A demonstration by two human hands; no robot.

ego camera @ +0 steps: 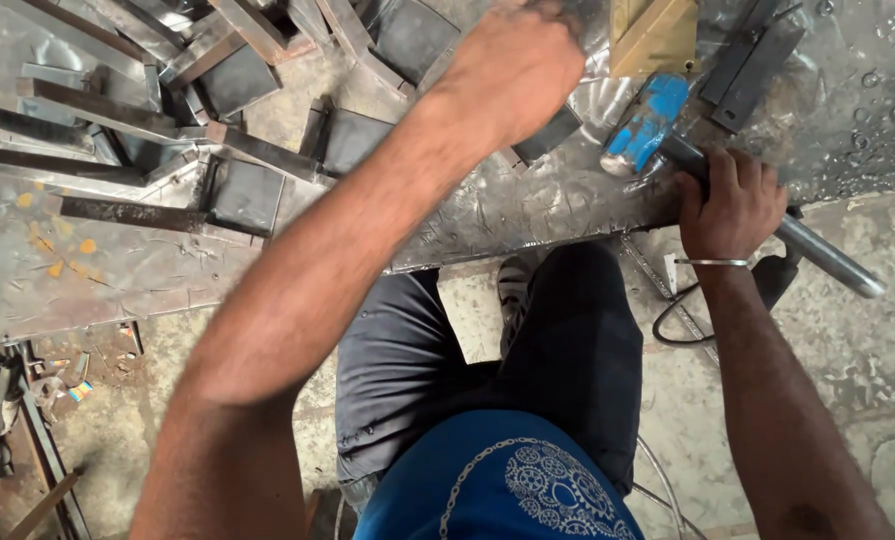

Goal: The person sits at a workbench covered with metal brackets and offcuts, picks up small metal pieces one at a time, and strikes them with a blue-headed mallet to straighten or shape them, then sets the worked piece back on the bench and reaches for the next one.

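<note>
Hammer [648, 120], blue head on a steel pipe handle, lies on the right end of my steel workbench [118, 270], head resting on the plate, handle running off the near edge. Going left to right: far left of the bench is a pile of cut angle-iron pieces [98, 110] and small dark steel plates [243, 195], loose and overlapping, none visibly joined, so by the look of it most of the work is yet to do. Yellow paint flecks on the bare plate near the left edge. Centre: my left hand [513, 65] reaches across the bench, fingers curled into a loose fist over a dark flat piece [548, 135]; motion-blurred, and I can't tell whether it's actually gripping anything. Right: my right hand [733, 205] is wrapped tight around the hammer handle just behind the head, fingers fully clamped, metal bangle on the wrist. Yellowish block [653, 35] and a dark bar [753, 60] sit beyond the hammer head. Black cable [673, 325] on the floor below the bench edge.
</note>
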